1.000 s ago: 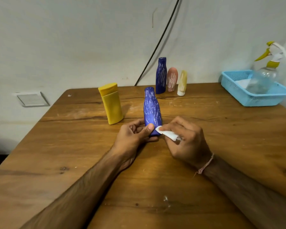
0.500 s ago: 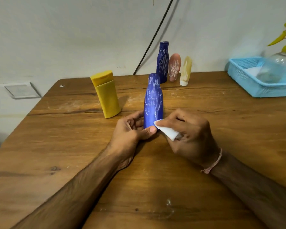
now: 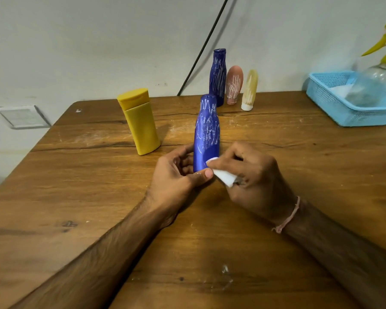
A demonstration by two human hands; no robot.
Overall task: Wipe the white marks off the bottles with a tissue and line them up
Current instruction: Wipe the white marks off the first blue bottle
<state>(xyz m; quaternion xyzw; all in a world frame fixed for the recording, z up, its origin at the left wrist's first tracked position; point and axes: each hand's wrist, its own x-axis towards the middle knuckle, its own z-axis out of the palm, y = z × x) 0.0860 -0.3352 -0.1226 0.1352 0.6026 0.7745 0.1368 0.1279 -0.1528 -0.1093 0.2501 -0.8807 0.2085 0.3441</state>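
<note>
A blue bottle (image 3: 206, 132) with white scribbles stands upright at the table's middle. My left hand (image 3: 176, 175) grips its base, thumb across the front. My right hand (image 3: 247, 175) pinches a folded white tissue (image 3: 222, 178) and holds it against the bottle's lower right side, where a patch is free of marks. A clean yellow bottle (image 3: 140, 123) stands to the left. At the back stand a second blue bottle (image 3: 217, 79), a pink one (image 3: 234, 84) and a pale yellow one (image 3: 250, 89), all scribbled in white.
The wooden table (image 3: 98, 197) ends at a wall behind the bottles. A light blue basket (image 3: 334, 103) at the back right holds a clear spray bottle (image 3: 374, 85) with a yellow trigger. A black cable (image 3: 201, 52) runs down the wall.
The tissue has rubbed along the bottle's lower right side, and a mark-free patch now shows there. My left hand keeps hold of the base. The view has tilted down.
</note>
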